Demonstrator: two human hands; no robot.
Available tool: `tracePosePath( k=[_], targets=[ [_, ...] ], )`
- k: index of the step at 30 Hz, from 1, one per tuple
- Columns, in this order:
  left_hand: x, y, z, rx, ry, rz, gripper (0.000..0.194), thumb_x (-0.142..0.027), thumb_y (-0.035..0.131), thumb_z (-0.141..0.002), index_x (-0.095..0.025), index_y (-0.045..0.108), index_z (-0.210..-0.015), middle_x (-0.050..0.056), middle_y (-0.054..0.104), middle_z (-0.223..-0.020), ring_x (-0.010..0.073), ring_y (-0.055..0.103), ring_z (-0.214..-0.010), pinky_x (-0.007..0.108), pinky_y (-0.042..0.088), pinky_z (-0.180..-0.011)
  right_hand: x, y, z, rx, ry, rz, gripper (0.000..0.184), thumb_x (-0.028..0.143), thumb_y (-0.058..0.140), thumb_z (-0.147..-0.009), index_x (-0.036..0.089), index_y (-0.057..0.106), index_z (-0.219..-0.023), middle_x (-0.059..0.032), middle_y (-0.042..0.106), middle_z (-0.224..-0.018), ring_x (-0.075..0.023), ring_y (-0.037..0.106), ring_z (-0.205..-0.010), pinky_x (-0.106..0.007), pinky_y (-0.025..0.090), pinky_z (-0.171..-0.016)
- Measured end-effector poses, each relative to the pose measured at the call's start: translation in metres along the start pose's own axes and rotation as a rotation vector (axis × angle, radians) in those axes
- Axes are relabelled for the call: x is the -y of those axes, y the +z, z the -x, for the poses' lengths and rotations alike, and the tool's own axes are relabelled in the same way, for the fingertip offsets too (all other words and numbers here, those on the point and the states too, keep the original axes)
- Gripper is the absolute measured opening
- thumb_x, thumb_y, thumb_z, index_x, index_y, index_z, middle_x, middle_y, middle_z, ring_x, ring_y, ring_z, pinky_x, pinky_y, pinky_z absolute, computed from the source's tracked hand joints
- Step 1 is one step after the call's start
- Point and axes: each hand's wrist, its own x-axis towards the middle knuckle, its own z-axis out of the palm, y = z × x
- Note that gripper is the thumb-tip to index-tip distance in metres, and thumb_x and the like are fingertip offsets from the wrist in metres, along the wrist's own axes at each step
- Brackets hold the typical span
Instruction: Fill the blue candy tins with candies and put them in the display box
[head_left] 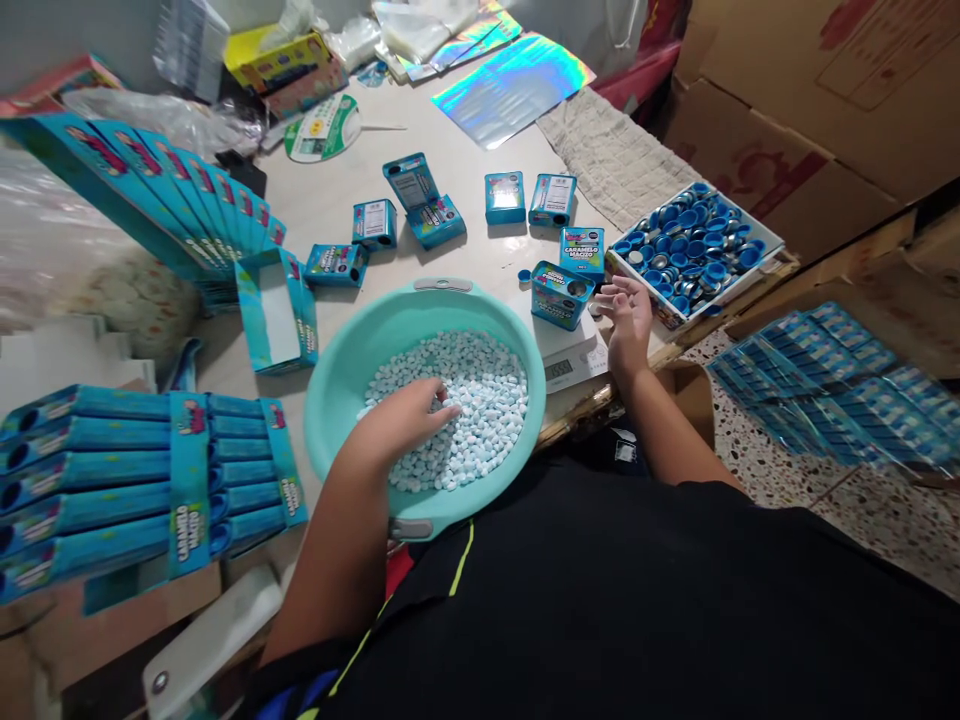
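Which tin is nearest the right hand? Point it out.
The tilted blue tin on the scale, its round opening showing; the other tins sit farther from the right hand.

We have a basin (420, 325) of candies (465, 410) before us on the table (337, 190), a scale (566, 368) just right of it, tins (559, 295) behind, a tray of caps (694, 255) farther right, boxes (90, 480) left, and foil sheets (514, 90) at the back.

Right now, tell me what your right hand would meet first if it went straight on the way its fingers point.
Probably the teal candy tin just ahead of the right hand, though the gap between them is hard to judge from this view.
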Motion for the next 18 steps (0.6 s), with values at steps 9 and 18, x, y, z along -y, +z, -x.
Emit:
tracePosePath(
  k=[9, 18],
  targets=[
    [0.0, 0.015, 0.011, -0.14, -0.005, 0.078, 0.037, -0.044, 0.071, -0.089, -0.019, 0.068, -0.115, 0.014, 0.065, -0.13, 0.0307, 0.069, -0.109, 0.038, 0.051, -0.098, 0.046, -0.004, 0.013, 0.299, -0.324, 0.295, 0.075, 0.052, 0.083, -0.077, 0.036, 0.055, -0.144, -0.0095, 0.06, -0.145, -0.0348, 0.061, -0.132, -0.058, 0.058, -0.101],
    [-0.011, 0.026, 0.027, -0.943, 0.493, 0.63, 0.082, -0.046, 0.082, -0.086, -0.022, 0.042, -0.153, 0.018, 0.054, -0.152, 0.0315, 0.055, -0.143, 0.052, 0.047, -0.121, 0.113, 0.033, 0.025, 0.282, -0.689, 0.439, 0.064, 0.031, 0.079, -0.082, 0.049, 0.064, -0.142, -0.0081, 0.075, -0.121, -0.0419, 0.071, -0.118, -0.07, 0.056, -0.102]
  ],
)
